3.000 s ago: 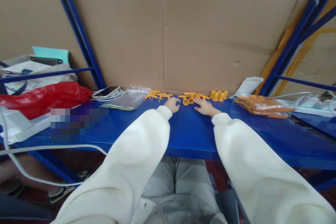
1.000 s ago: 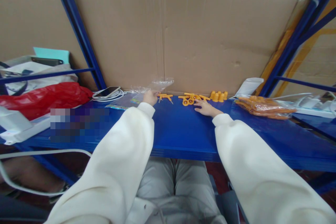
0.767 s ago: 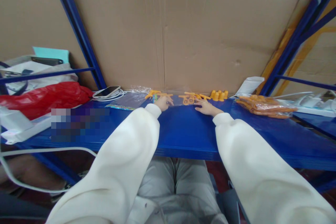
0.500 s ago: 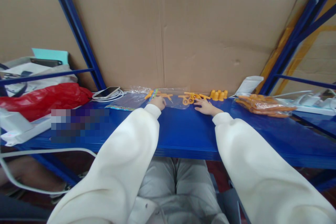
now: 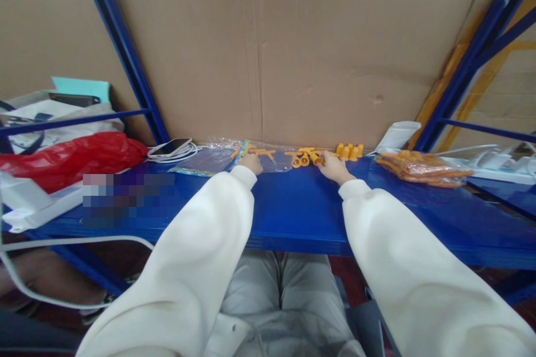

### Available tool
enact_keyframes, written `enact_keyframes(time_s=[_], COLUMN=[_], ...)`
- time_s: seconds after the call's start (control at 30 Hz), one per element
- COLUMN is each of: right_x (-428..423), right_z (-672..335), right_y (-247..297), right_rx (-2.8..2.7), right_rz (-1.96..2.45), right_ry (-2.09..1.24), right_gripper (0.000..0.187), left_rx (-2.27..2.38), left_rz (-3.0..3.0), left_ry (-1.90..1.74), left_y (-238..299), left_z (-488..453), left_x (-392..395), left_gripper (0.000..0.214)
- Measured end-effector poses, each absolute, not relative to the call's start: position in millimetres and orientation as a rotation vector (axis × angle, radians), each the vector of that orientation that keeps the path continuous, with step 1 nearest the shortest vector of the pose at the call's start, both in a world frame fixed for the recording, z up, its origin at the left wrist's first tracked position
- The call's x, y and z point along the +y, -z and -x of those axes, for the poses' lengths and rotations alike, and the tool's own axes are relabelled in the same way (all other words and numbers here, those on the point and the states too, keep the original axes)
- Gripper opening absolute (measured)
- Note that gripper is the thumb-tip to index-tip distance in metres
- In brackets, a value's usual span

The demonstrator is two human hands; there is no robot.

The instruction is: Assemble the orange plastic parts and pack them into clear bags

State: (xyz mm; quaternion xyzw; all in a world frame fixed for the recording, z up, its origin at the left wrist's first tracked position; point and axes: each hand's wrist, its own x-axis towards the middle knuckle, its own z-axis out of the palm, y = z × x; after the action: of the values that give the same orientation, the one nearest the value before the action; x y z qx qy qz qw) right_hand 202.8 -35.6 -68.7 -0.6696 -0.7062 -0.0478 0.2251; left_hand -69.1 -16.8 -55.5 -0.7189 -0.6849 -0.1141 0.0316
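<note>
My left hand [image 5: 252, 163] is closed on the coloured top strip of a clear plastic bag [image 5: 281, 164] that lies flat to the right. Orange sticks [image 5: 264, 152] show beside that hand. In the middle, several orange pipe-shaped plastic pieces [image 5: 305, 160] with round, cup-like ends sit in a row. My right hand [image 5: 335, 168] has its fingers closed around the rightmost one [image 5: 319, 160], partly covering it. Just behind this hand stands a cluster of small orange plastic cups [image 5: 349, 151].
More clear bags with coloured strips [image 5: 201, 163] lie left of my hands, near a phone [image 5: 171, 148] on a coiled white cable. A packed bag of orange pieces [image 5: 422, 167] is at the right. Cardboard [image 5: 318, 61] walls off the back of the blue shelf [image 5: 299, 212].
My right hand's fingers have gone from spread over the orange pieces to closed on the rightmost one, which has shifted right. The strip in my left hand has turned and shows wider.
</note>
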Motion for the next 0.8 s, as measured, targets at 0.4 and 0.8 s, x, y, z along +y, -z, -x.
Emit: enact_keyframes(time_s=[0.4,0.8], right_x=[-42.6,-34.1], right_z=[-195.8,-203.5], right_y=[65.0,67.7], right_rx=[-2.082,-1.918], right_rz=[1.908,1.925], right_ry=[0.155,0.054], right_gripper=[0.033,0.031], left_rx=[-2.16,-2.083], left_rz=[2.202,2.221], left_ry=[0.38,0.363], left_y=[56.9,58.3], left_z=[68.5,69.7], left_x=[-15.8,-14.9], left_gripper=[0.031,0.036])
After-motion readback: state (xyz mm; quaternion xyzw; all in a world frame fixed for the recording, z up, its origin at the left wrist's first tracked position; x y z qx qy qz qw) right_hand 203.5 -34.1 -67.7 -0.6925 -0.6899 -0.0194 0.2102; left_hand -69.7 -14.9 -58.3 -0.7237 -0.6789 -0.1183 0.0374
